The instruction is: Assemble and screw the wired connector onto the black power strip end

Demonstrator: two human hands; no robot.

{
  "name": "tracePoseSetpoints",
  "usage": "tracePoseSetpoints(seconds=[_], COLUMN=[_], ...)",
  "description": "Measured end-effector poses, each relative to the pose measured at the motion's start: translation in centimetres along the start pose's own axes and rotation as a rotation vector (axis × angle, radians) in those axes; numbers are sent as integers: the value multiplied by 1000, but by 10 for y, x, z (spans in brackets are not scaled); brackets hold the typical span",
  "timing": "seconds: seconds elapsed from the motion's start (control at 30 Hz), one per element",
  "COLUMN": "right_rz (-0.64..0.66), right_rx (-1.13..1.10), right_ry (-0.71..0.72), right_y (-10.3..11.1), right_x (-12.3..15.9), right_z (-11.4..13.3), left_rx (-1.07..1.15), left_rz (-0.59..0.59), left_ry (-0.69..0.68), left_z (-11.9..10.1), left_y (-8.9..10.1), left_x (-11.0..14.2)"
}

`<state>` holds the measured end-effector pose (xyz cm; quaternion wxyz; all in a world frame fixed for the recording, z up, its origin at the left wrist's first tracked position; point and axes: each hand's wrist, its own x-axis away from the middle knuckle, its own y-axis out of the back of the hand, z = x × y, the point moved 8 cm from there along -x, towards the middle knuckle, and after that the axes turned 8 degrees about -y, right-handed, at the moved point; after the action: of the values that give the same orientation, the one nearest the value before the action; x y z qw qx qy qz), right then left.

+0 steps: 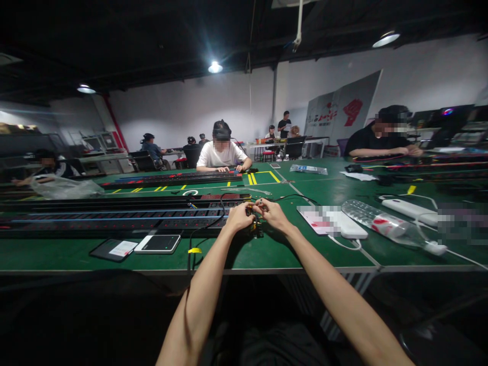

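Note:
A long black strip of socket modules (183, 221) with small red marks lies across the green table, blue lines along its length. At its right end my left hand (239, 217) and my right hand (272, 215) are close together with fingers pinched. Yellow and dark wires (254, 226) and small parts show between and below the fingers. What each hand grips is too small and too covered to make out. A thin black cable (221, 213) loops over the strip beside my left hand. Another thin black cable (292, 196) runs right from near my right hand.
A white phone (157, 244) and a dark flat case (113, 249) lie before the strip. To the right are a white power bank (348, 226), a plastic bottle (392, 226) and a white cable. A co-worker in white (221, 152) sits opposite, with another strip (179, 179).

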<state>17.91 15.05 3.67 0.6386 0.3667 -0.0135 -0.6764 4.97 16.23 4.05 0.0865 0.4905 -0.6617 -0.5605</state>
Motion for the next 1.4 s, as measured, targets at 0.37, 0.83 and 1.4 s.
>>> tracePoseSetpoints(seconds=[0.37,0.83,1.4], right_rz=[3,-210,-74], right_rx=[-421,-548,-68], right_ry=[-256,-609,-59], right_y=[-10,-34,4], right_x=[-16,-34,-4], right_z=[-34,-94,-8], left_rx=[-8,19,3], left_rz=[4,11,7], left_ry=[4,-5,-11], left_z=[0,1,1], left_y=[-1,-4,-3], left_x=[-1,0,-1])
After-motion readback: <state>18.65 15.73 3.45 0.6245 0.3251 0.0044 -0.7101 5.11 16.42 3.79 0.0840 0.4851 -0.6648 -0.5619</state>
